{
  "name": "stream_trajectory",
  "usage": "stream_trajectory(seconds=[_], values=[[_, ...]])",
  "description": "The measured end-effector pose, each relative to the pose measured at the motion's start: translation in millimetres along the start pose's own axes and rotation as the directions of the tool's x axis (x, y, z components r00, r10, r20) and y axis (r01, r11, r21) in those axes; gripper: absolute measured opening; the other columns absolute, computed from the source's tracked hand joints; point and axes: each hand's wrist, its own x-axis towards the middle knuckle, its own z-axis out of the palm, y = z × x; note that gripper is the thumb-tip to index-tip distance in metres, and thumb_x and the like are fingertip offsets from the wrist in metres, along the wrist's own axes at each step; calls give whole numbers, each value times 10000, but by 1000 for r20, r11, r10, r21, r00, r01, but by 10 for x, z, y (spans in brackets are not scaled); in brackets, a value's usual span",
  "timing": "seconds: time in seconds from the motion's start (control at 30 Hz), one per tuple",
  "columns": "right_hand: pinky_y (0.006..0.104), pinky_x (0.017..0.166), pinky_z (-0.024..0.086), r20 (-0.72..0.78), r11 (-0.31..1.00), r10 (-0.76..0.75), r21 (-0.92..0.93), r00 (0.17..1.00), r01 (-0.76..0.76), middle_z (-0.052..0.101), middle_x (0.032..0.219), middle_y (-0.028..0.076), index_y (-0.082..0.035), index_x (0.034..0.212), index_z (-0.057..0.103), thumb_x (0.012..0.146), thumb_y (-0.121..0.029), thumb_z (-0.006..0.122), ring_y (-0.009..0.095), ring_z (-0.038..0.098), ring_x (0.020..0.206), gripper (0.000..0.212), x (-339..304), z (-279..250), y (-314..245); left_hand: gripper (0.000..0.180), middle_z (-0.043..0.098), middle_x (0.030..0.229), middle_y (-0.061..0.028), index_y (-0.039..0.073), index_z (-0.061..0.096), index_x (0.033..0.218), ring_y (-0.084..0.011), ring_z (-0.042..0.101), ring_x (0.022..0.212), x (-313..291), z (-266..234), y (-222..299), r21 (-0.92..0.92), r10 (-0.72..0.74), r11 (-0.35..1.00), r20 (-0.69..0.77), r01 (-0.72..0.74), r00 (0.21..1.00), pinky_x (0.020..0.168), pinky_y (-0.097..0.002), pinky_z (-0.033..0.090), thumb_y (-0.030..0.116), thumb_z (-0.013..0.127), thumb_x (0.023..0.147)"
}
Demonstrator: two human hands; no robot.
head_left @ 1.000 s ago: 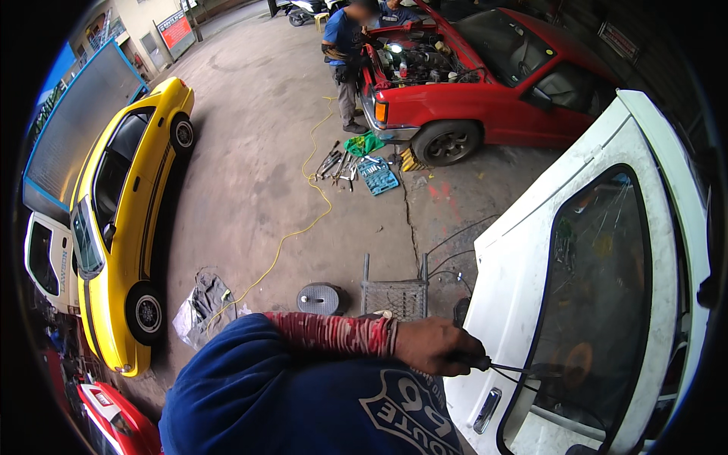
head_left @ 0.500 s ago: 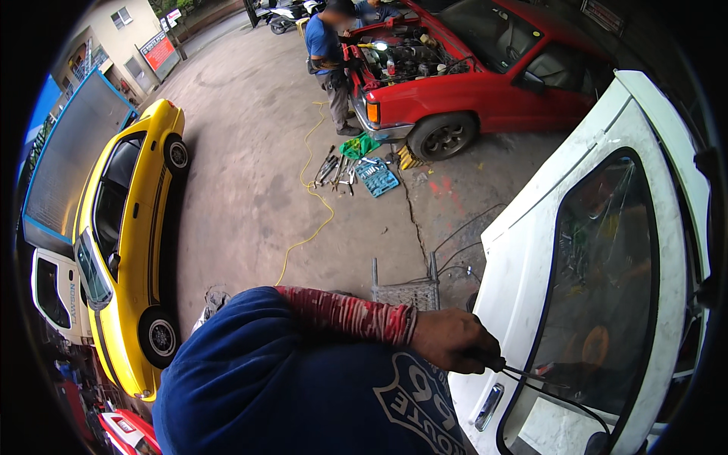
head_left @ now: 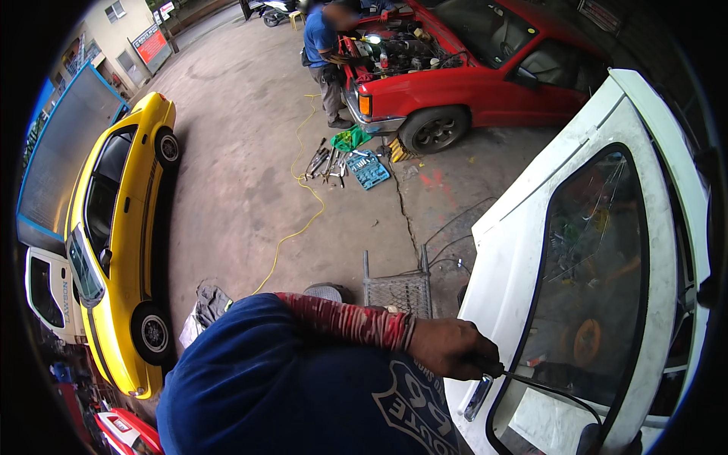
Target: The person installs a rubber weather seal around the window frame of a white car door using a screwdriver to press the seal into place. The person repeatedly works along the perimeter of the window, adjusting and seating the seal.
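My left hand [head_left: 455,349], in a red patterned sleeve, reaches across from the left. Its fingers are closed around a thin screwdriver [head_left: 517,377], whose shaft points right along the window's lower edge; most of the handle is hidden in my fist. A loose black rubber seal [head_left: 578,403] curves away from that edge toward the lower right. The dark window [head_left: 591,280] sits in a white vehicle door [head_left: 502,262], with cracks or scratches in its upper part. Just below my hand is the door handle [head_left: 478,398]. My right hand is not visible.
A red vehicle [head_left: 485,98] with its engine bay exposed stands ahead, with a person [head_left: 322,45] leaning over it. Tools [head_left: 327,163] and a blue tool case [head_left: 369,170] lie on the ground. A yellow cord [head_left: 303,227] crosses the floor. A yellow car [head_left: 121,250] is at left.
My view has shifted slightly, so the surroundings sit a little further left. My left hand stays at the window's lower edge, with the screwdriver shaft now lying closer along the seal.
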Motion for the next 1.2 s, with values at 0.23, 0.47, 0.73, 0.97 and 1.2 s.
stream_trajectory(seconds=[0.23, 0.47, 0.73, 0.97, 1.2], values=[[561, 788, 558, 82, 989, 146, -14, 986, -146, 737, 1137, 155, -144, 1316, 642, 652, -685, 830, 403, 713, 975, 878, 25, 94, 39, 415, 697, 1141, -231, -30, 612, 1281, -399, 683, 1013, 57, 376, -36, -20, 38, 999, 61, -37, 997, 875, -435, 560, 116, 639, 893], [507, 647, 549, -113, 971, -202, -156, 973, 184, 739, 1015, 147, -88, 1271, 647, 639, -722, 810, 378, 720, 817, 910, 137, 266, 187, 395, 698, 1121, -230, -19, 617, 1272, -380, 692, 995, 6, 651, -107, -8, -17, 1000, 66, 17, 998, 860, -448, 553, 111, 618, 899], [471, 1036, 518, 12, 983, -133, 125, 991, 130, 527, 1472, 243, -80, 1561, 357, 695, -106, 833, 442, 592, 1257, 988, 310, 446, 97, 355, 709, 1033, -221, -7, 626, 1229, -383, 696, 962, -51, 852, -146, -85, 1, 996, 35, 2, 999, 850, -454, 553, 134, 633, 903], [497, 922, 581, 136, 988, -155, 31, 979, 152, 532, 1404, 294, -92, 1612, 238, 691, -45, 793, 494, 644, 1117, 1077, 303, 366, 103, 372, 711, 1044, -225, -17, 622, 1247, -386, 698, 966, -92, 1000, -217, -144, 15, 990, 58, -6, 998, 846, -448, 556, 130, 640, 905], [488, 974, 562, -66, 961, -277, -20, 959, 276, 510, 1416, 305, -29, 1576, 274, 639, -53, 833, 496, 631, 1141, 1091, 361, 448, 63, 401, 700, 1127, -248, -29, 605, 1297, -388, 693, 1010, -227, 983, -173, -82, 61, 995, 32, -58, 998, 892, -429, 554, 104, 617, 920]])
